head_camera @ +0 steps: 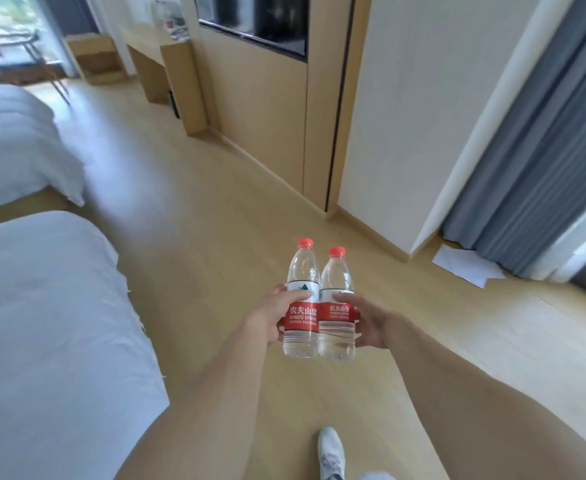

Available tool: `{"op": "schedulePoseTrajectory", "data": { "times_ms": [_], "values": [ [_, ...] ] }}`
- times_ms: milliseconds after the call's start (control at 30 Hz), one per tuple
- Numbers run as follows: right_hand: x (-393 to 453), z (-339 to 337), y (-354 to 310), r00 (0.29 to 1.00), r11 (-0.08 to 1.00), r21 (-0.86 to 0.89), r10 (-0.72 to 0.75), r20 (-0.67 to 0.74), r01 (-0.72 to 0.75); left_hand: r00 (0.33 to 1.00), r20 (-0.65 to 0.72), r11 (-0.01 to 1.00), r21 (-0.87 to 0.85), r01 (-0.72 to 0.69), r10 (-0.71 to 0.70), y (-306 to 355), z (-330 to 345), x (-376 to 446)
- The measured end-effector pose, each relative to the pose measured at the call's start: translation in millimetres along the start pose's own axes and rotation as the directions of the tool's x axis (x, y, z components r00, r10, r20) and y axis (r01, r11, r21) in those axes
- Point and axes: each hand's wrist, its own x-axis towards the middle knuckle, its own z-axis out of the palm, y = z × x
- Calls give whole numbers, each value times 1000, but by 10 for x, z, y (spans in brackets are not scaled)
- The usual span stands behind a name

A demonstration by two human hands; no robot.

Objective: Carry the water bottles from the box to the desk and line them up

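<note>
Left bottle point(302, 299) has a red label reading "NONGFU SPRING" under Chinese characters; right bottle point(337, 306) carries the same red label, print too small to read. Both clear, upright, red caps, touching side by side, held above the wooden floor point(215, 237). Left hand point(277, 317) grip curls round the left bottle's label; right hand point(367, 323) grip wraps the right bottle's. Desk point(153, 50) far off by the wall, beds point(42, 306) at left.

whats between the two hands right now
In the head view, two water bottles stand upright side by side, touching, pressed between the left hand and the right hand. Nothing else lies there.
</note>
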Motion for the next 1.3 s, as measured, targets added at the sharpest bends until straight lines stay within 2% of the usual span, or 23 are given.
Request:
{"op": "schedulePoseTrajectory", "data": {
  "times_ms": [267,433,633,967,1300],
  "values": [
    [789,59,-982,986,988,-155,14,168,12,984,-178,982,-181,-57,24,602,-208,503],
    [1194,278,-1338,971,981,-193,30,238,17,972,-231,962,-255,-96,36,850,-453,771],
    [1741,572,-1807,968,975,-222,39,249,18,970,-240,927,-353,-126,40,1178,-857,1278],
    [2955,1702,-3111,974,956,-290,14,225,53,970,-239,914,-381,-141,50,2252,-2252,2338],
    [3819,2757,-4251,972,946,-303,-45,231,115,958,-270,902,-382,-199,97,3312,-3492,3050]
  ]
}}
